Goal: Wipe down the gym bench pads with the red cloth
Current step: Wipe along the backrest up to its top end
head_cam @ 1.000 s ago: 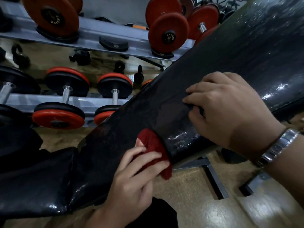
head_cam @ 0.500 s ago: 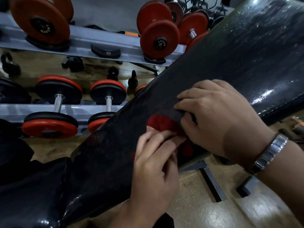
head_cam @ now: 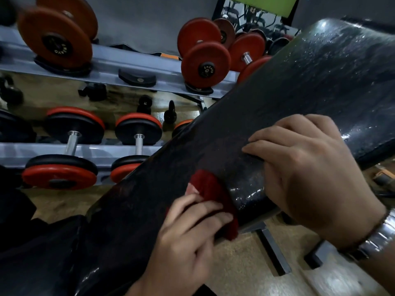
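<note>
The left hand [head_cam: 188,238] grips the red cloth [head_cam: 215,193], fingers curled over its soft, bunched folds and pressing it onto the rounded near edge of the long bench pad [head_cam: 299,92]; the cloth's lower end hangs just past that edge. Just right of it, the right hand [head_cam: 305,174] lies palm-down over the same edge with fingers loosely bent, tips on the pad's top, holding nothing; a metal link watchband [head_cam: 380,233] circles its wrist. The pad is black, glossy and finely pebbled, speckled with bright wet-looking glints, and slopes up and away to the right of both hands, with bare surface open beyond the fingertips. Left of the left hand, across a narrow gap, sits a second black seat pad [head_cam: 38,257]. Below the hands, grey steel frame bars [head_cam: 271,246] rest on a tan, scuffed floor [head_cam: 241,265]. Beyond the left hand a grey rack rail [head_cam: 38,150] carries black-and-red dumbbells [head_cam: 72,146] with chrome handles, small black kettlebells [head_cam: 170,114] standing behind them. Farther off, an upper rail [head_cam: 128,65] holds large red disc dumbbells [head_cam: 206,65], the black hub of one reading "ENSAYO".
</note>
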`<state>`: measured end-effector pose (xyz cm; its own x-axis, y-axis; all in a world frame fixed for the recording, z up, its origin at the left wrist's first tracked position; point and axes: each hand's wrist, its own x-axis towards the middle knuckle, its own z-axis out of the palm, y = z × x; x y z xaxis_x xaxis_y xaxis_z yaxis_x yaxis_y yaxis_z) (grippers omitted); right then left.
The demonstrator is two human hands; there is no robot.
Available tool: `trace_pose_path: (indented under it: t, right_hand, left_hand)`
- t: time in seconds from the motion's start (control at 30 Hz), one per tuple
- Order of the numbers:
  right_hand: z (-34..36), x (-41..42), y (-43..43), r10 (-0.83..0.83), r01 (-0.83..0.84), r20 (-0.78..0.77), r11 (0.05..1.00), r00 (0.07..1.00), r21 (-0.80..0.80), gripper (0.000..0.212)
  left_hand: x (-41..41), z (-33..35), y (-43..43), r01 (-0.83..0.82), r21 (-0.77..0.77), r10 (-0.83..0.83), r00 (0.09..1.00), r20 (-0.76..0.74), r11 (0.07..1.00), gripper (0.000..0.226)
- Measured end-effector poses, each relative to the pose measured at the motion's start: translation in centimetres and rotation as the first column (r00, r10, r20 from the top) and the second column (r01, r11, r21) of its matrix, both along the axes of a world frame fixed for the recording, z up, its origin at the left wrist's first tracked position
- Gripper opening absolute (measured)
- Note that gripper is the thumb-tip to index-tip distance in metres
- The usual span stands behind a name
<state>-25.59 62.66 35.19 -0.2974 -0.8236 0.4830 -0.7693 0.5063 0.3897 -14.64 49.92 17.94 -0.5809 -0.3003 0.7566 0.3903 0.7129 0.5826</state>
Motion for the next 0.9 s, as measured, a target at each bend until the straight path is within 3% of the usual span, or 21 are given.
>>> trace_pose_path:
  t: [0.17,0.37,0.57,0.7,0.9]
  right_hand:
    - [-0.1,-0.1,0.0,-0.073,0.073,-0.005,0.997,0.997,0.026,0.025]
    - [0.0,-0.3,0.0,-0.088,0.088,-0.007,0.995,0.996,0.038,0.025]
    - [0.1,-0.2,0.1,-0.073,0.073,0.021,0.997,0.997,-0.005,0.033]
    - [0.1,-0.4,0.2,-0.082,0.082,0.021,0.997,0.996,0.004,0.031]
    - [0.0,-0.4,0.1,-0.08,0.08,0.024,0.997,0.996,0.005,0.029]
  left_hand:
    - [-2.8,3.2,-0.3,-0.135,0.211,0.11,0.986,0.125,0.968,0.045]
    - [-1.9,3.3,1.4,0.085,0.037,-0.085,0.996,-0.01,0.996,0.046]
    - [-4.2,5.1,0.2,-0.015,0.157,0.0,0.995,0.1,0.987,0.05]
    - [-2.2,2.9,-0.7,0.059,0.103,-0.064,0.997,0.052,0.993,0.041]
    - [-5.5,5.3,-1.7,-0.071,0.206,0.051,0.994,0.101,0.976,0.035]
